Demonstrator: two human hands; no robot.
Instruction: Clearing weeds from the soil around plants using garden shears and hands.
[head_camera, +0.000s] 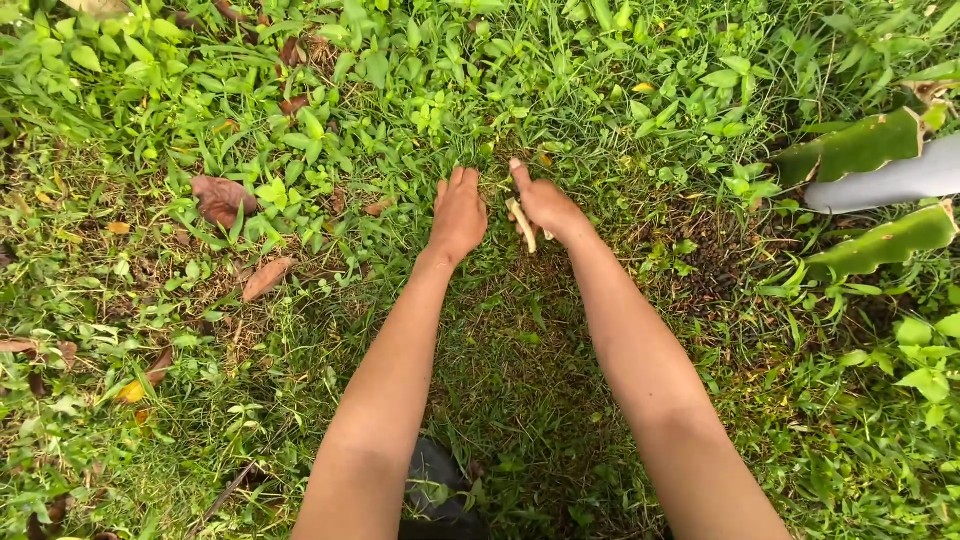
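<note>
No packages, labels, signs or screens here (only greenery).

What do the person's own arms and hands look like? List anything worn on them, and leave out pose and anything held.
Both arms are bare from the bottom edge of the picture to the fingertips: no sleeves show. The left hand and the right hand wear no gloves, and no watch, bracelet or ring shows on either. The nails are too small to judge.

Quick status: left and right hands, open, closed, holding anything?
Left hand: open, flat on the grass.
Right hand: closed on a pale stick.
</note>
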